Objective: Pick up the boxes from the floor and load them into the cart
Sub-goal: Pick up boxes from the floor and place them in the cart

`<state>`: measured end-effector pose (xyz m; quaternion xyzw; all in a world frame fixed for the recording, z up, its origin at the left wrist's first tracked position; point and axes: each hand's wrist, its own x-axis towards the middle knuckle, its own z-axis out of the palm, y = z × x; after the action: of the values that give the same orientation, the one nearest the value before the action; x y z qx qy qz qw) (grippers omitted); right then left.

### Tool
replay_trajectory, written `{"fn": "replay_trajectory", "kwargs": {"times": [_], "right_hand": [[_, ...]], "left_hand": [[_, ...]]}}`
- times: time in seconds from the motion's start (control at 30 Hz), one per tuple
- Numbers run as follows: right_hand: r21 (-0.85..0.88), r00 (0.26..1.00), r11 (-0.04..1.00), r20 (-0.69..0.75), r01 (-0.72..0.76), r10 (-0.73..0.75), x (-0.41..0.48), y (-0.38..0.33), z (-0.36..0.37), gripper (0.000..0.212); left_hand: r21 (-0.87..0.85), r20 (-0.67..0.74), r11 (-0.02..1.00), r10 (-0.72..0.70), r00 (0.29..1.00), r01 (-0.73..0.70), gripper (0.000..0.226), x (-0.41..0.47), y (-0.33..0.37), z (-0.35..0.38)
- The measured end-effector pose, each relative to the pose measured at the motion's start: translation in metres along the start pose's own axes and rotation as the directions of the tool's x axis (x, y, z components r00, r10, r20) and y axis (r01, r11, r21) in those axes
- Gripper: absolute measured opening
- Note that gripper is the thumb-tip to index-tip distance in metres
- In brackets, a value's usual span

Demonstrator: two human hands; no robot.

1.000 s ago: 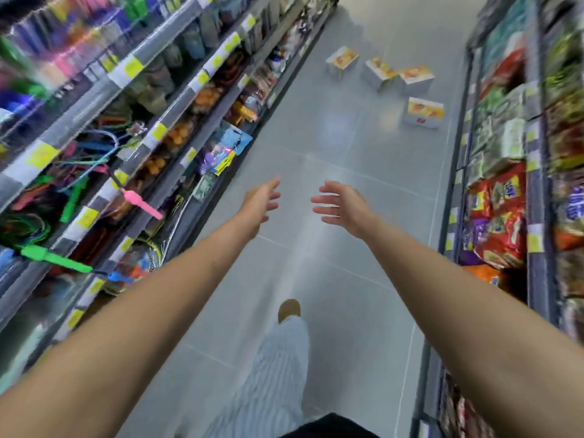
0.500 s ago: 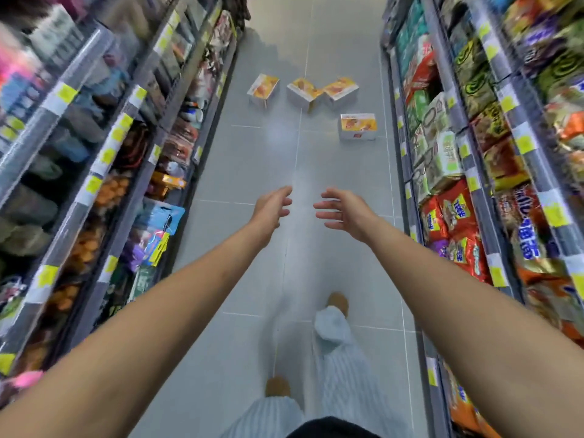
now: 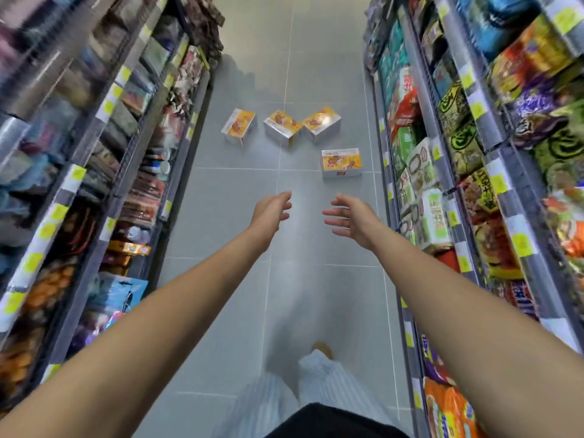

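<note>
Several white boxes with orange-yellow tops lie on the grey tiled aisle floor ahead. The nearest box (image 3: pixel 341 163) sits toward the right shelves. Beyond it stand a right box (image 3: pixel 322 123), a middle box (image 3: pixel 282 128) and a left box (image 3: pixel 237 127). My left hand (image 3: pixel 272 210) and my right hand (image 3: pixel 350 218) reach forward side by side, palms facing each other, fingers apart, holding nothing. Both hands are short of the nearest box. No cart is in view.
Shop shelves (image 3: pixel 104 159) packed with goods line the left of the narrow aisle. Shelves of snack bags (image 3: pixel 448 159) line the right. My striped trouser legs (image 3: pixel 313 380) and one shoe show at the bottom. The floor (image 3: pixel 227 222) runs on past the boxes.
The view has swung to face straight down the aisle and the boxes are closer. My hands stay stretched out and have drawn a little wider apart.
</note>
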<state>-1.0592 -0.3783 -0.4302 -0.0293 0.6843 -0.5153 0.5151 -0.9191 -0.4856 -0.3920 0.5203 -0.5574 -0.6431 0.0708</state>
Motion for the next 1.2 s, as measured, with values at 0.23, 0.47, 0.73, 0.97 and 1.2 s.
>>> {"fn": "replay_trajectory", "kwargs": {"times": [0.23, 0.47, 0.73, 0.97, 1.2], "right_hand": [[0.063, 0.998, 0.998, -0.05, -0.029, 0.032, 0.083, -0.068, -0.031, 0.018], [0.098, 0.988, 0.995, -0.148, -0.026, 0.041, 0.163, -0.142, -0.047, 0.017], [0.131, 0.974, 0.991, -0.22, -0.032, 0.061, 0.236, -0.213, -0.053, 0.019], [0.162, 0.961, 0.982, -0.243, -0.097, 0.135, 0.303, -0.252, -0.084, 0.017], [0.146, 0.942, 0.972, -0.254, -0.186, 0.219, 0.411, -0.294, -0.14, 0.014]], "left_hand": [[0.052, 0.047, 0.998, -0.024, 0.999, 0.021, 0.042, 0.092, 0.073, 0.031], [0.121, 0.178, 0.993, -0.024, 0.984, 0.002, 0.044, 0.206, 0.152, 0.053], [0.195, 0.294, 0.98, -0.012, 0.956, -0.048, 0.04, 0.298, 0.226, 0.088], [0.235, 0.329, 0.972, -0.063, 0.942, -0.017, 0.042, 0.368, 0.261, 0.126], [0.231, 0.251, 0.965, -0.179, 0.951, 0.121, 0.044, 0.467, 0.299, 0.176]]}}
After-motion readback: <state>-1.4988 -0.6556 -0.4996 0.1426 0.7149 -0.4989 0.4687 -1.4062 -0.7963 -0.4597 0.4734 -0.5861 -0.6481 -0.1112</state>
